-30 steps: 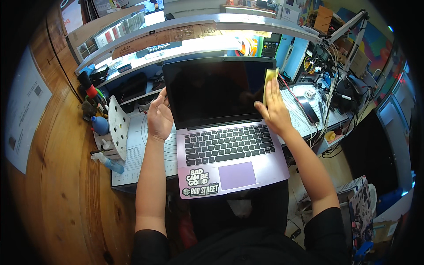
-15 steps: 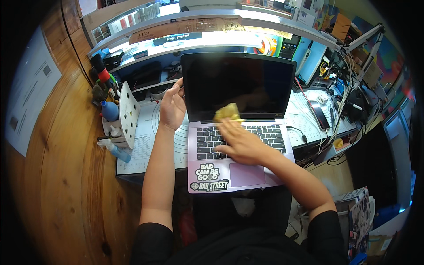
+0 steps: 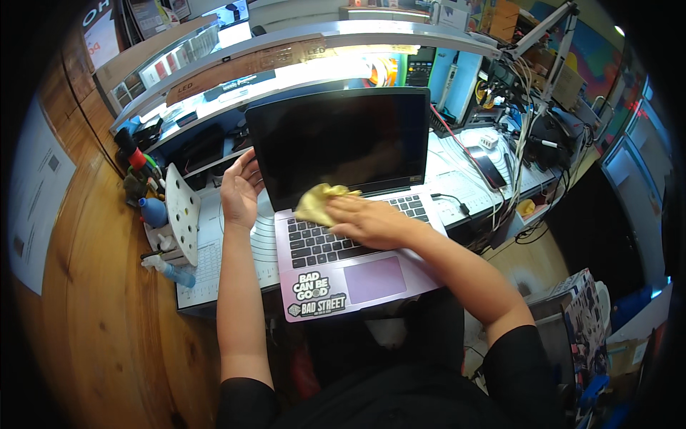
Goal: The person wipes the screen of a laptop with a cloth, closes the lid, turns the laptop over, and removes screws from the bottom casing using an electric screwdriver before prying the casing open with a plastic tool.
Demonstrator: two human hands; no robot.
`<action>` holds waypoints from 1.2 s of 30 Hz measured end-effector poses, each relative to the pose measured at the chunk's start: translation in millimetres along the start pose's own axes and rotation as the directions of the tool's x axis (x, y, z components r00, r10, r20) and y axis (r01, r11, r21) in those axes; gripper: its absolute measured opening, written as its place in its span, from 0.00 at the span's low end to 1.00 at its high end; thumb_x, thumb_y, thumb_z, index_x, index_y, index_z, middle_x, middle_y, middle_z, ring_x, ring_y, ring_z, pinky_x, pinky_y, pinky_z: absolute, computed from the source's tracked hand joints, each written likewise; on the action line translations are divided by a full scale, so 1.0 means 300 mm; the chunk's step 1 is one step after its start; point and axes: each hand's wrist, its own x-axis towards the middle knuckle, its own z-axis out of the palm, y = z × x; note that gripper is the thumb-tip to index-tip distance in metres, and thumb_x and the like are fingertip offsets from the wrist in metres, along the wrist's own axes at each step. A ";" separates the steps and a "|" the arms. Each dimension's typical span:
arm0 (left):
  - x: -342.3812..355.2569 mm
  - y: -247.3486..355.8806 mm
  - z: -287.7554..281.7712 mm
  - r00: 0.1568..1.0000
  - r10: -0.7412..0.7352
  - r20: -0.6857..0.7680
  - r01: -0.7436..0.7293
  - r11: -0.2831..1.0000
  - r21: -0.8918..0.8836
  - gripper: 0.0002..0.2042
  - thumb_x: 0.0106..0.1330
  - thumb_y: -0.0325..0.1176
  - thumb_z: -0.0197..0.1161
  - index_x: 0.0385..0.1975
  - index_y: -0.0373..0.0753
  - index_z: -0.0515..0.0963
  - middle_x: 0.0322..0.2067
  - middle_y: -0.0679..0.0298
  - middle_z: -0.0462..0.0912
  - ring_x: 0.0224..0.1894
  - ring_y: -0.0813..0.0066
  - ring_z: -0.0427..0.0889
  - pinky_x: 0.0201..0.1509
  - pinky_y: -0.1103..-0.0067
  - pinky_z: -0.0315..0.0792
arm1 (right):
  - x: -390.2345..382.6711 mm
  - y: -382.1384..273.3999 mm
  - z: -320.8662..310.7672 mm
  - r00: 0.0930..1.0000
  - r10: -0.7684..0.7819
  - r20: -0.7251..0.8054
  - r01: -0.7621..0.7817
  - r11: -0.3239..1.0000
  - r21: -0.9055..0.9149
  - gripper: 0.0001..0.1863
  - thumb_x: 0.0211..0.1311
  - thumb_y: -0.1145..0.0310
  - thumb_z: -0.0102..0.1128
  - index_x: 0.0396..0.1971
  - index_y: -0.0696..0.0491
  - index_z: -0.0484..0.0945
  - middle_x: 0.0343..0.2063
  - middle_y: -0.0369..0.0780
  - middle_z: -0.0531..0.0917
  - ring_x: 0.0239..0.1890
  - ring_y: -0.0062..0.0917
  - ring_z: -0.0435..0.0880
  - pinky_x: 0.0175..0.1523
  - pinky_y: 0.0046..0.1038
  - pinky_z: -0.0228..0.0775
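An open pale lilac laptop [image 3: 374,280] with a dark screen and stickers on its palm rest sits in front of me. My left hand [image 3: 239,191] has bent fingers around the screen's left edge, steadying the lid. My right hand [image 3: 364,220] presses a crumpled yellow cloth [image 3: 313,204] at the lower left of the screen, over the keyboard's upper part, covering some keys.
A lit shelf [image 3: 286,75] runs behind the laptop. A perforated white holder [image 3: 187,214] with tools and a spray bottle [image 3: 179,275] stand left, beside a wooden wall [image 3: 107,300]. Right are a phone [image 3: 487,168], tangled cables [image 3: 522,150] and a lamp arm [image 3: 547,32].
My right hand and cloth went from the screen's upper right edge down and leftward to its lower left corner, then slightly further left. My left hand stays at the left edge.
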 end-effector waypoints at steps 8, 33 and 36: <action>0.019 -0.024 0.030 1.000 -0.015 -0.025 0.016 0.999 0.037 0.27 0.74 0.49 0.44 0.63 0.35 0.71 0.48 0.63 0.83 0.49 0.72 0.80 0.56 0.74 0.71 | -0.474 0.310 -0.173 0.838 0.276 -0.471 -0.352 0.933 -0.079 0.14 0.67 0.66 0.57 0.35 0.60 0.87 0.40 0.47 0.88 0.42 0.39 0.88 0.51 0.34 0.80; 0.047 -0.052 -0.036 0.996 -0.062 -0.070 0.067 0.995 0.075 0.21 0.74 0.48 0.49 0.53 0.39 0.78 0.48 0.64 0.84 0.49 0.72 0.80 0.57 0.74 0.70 | -0.570 0.602 -0.189 0.416 0.780 -0.467 -0.097 0.548 0.831 0.10 0.63 0.73 0.66 0.42 0.60 0.87 0.33 0.40 0.87 0.33 0.18 0.84 0.41 0.19 0.75; 0.038 -0.042 -0.052 0.996 -0.055 -0.066 0.061 0.994 0.091 0.21 0.75 0.48 0.48 0.54 0.39 0.78 0.49 0.64 0.84 0.49 0.72 0.80 0.57 0.74 0.70 | -0.557 0.587 -0.172 0.361 0.770 -0.525 0.065 0.541 0.838 0.09 0.63 0.75 0.65 0.40 0.62 0.86 0.29 0.37 0.86 0.28 0.15 0.81 0.36 0.17 0.72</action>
